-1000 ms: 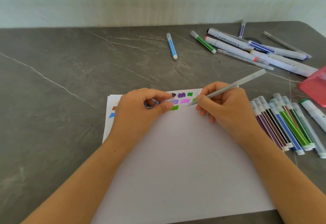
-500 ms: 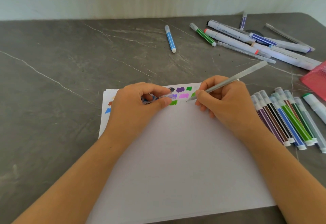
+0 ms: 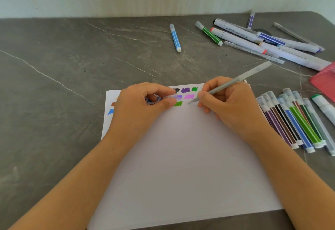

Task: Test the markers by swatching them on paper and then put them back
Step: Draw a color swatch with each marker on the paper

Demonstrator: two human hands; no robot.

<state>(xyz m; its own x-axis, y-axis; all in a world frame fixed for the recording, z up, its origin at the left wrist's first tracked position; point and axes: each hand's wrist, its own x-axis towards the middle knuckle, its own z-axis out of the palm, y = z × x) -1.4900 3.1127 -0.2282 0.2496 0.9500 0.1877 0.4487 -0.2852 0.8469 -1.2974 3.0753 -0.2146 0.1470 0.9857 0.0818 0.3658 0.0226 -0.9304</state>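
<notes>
Right hand (image 3: 233,106) pinches a grey marker (image 3: 235,83), tip down on the paper (image 3: 190,157) beside the green swatch (image 3: 178,104) — swatching, I'd say. Left hand (image 3: 137,110) pinches a clear cap (image 3: 170,96) near the paper's top edge — next comes recapping, then returning it.

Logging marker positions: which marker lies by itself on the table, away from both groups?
The light-blue striped marker, alone on the grey table beyond the paper. Every other loose marker lies in the far-right pile or the row beside the right hand.
</notes>
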